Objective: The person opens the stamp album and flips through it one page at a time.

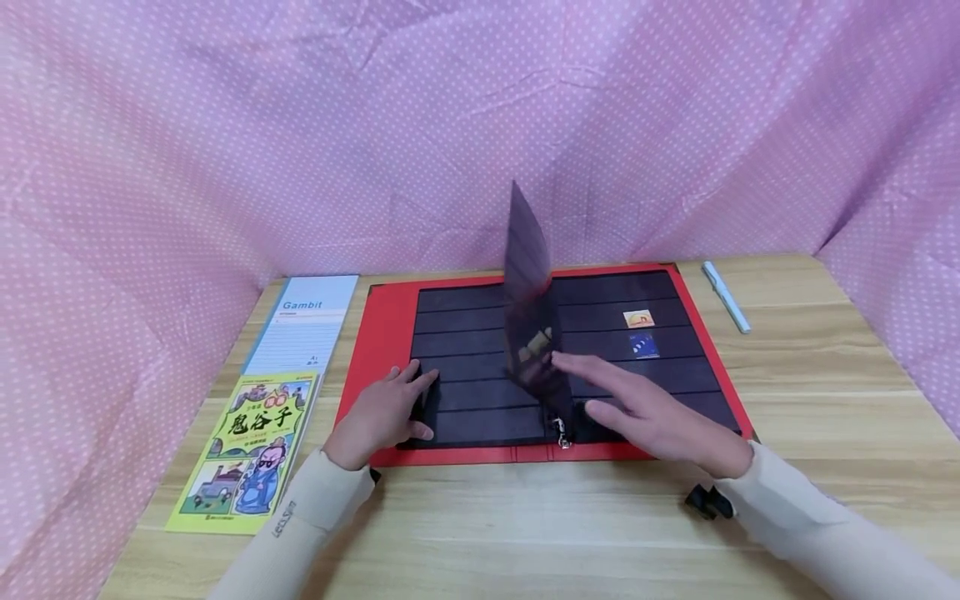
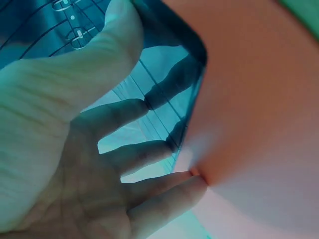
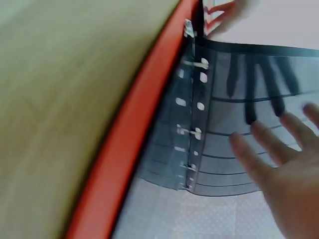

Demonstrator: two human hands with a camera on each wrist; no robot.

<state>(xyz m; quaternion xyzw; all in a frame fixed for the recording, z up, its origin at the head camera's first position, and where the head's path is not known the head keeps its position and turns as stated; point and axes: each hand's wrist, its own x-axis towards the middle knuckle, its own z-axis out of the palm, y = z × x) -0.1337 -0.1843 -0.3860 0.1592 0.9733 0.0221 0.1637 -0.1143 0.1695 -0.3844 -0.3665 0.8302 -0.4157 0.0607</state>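
Note:
A red ring binder [image 1: 390,333] lies spread on the table with black pocket pages. One black page [image 1: 528,275] stands upright near the rings, blurred, with several small pale items in its pockets. My right hand [image 1: 637,408] has its fingers extended against or close beside that page; the right wrist view shows the fingers [image 3: 279,149] spread before its glossy surface. At the binder's left side, my left hand [image 1: 386,408] rests with spread fingers on the edge of the flat left page [image 1: 472,375]. Two small stamp-like cards, one orange and white [image 1: 639,319], one blue [image 1: 643,346], sit in the right page.
On the left, a yellow comic-style book [image 1: 243,450] lies in front of a pale blue notebook [image 1: 303,321] marked Gambit. A light blue pen [image 1: 726,297] lies right of the binder. Metal rings [image 3: 192,132] run along its spine. Pink dotted cloth [image 1: 480,125] hangs behind the wooden table [image 1: 525,525].

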